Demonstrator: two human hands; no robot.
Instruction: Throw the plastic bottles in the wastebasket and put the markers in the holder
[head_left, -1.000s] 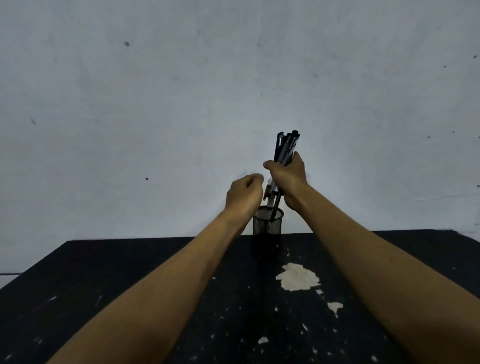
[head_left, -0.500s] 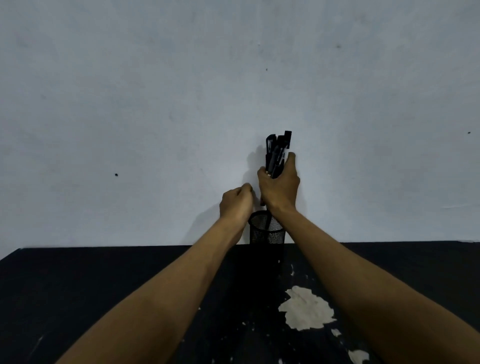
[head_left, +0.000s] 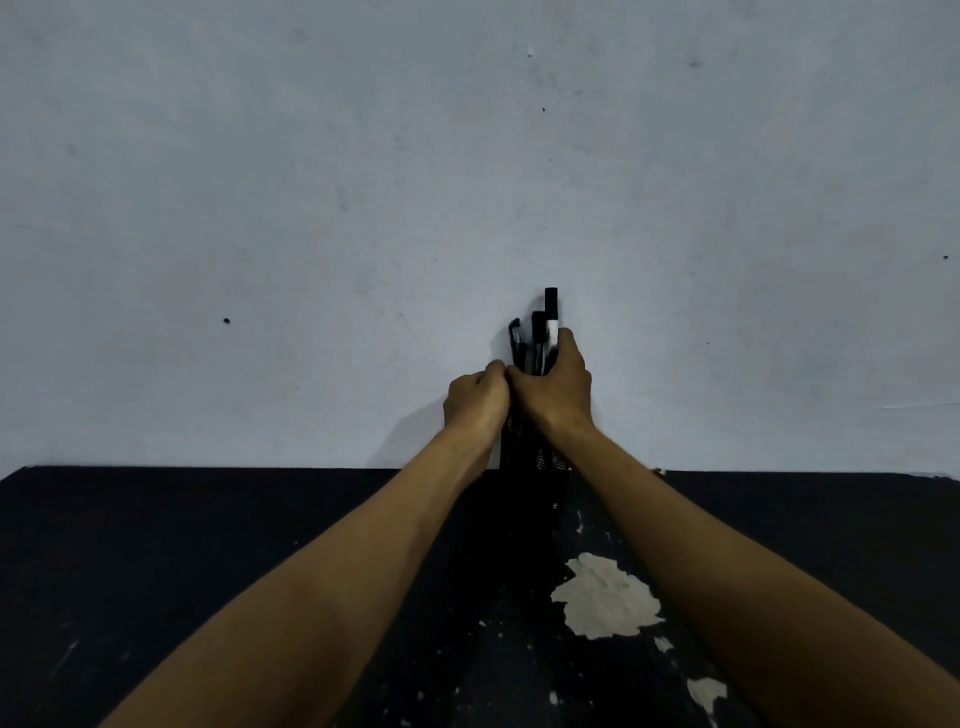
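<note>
Against a pale scuffed wall (head_left: 311, 208), on a chipped black table (head_left: 156, 545), both hands (head_left: 519, 400) clamped together around upright markers (head_left: 540, 338).

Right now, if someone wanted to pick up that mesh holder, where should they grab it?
Probably round its side wall, coming in from the left or right. The holder is an upright mesh cup standing at the table's back edge by the wall, and the markers sticking out of its top, gripped by the right hand, block a grip from above.
</note>
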